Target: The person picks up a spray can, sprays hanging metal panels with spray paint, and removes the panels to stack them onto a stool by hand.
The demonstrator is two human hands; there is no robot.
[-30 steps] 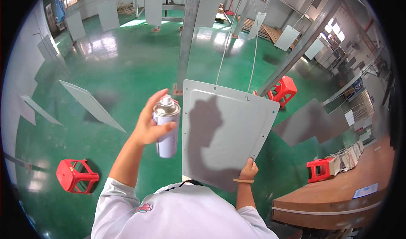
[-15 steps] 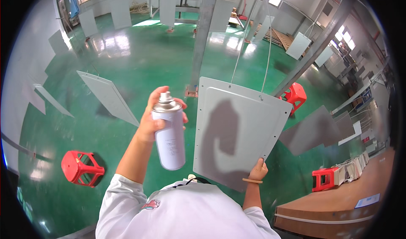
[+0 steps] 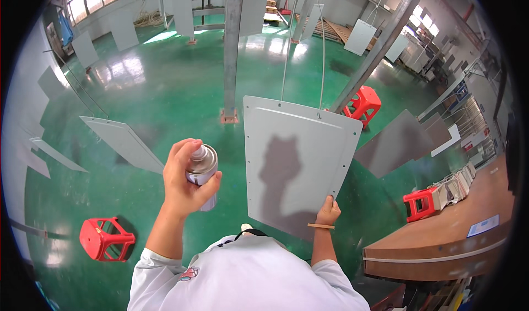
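**A:** Right in front of you in the head view, what's your left hand (image 3: 184, 181) got?

**B:** Your left hand is wrapped tight round a silver spray can (image 3: 201, 173), fingers curled all the way about its body and one finger up on the cap. The can sits upright-ish, just to the left of the grey panel (image 3: 297, 162), not touching it.

**A:** And your right hand (image 3: 329, 212)?

**B:** Closed on the lower right edge of that grey panel, pinching it. You've got a thin band on that wrist. The panel hangs from two thin wires (image 3: 303, 41) and tilts a bit, with a shadow of your head and arm across its face.

**A:** What's around you?

**B:** Shiny green floor (image 3: 165, 90) everywhere. One red stool (image 3: 104, 238) down on your left, another red stool (image 3: 363, 104) behind the panel on the right, a third red stool (image 3: 421, 202) by the brown table (image 3: 457, 234) at the right edge. More grey panels hang about, like the slanted one (image 3: 124, 143) off to your left and a darker one (image 3: 399, 143) on your right. A steel post (image 3: 232, 46) stands straight ahead.
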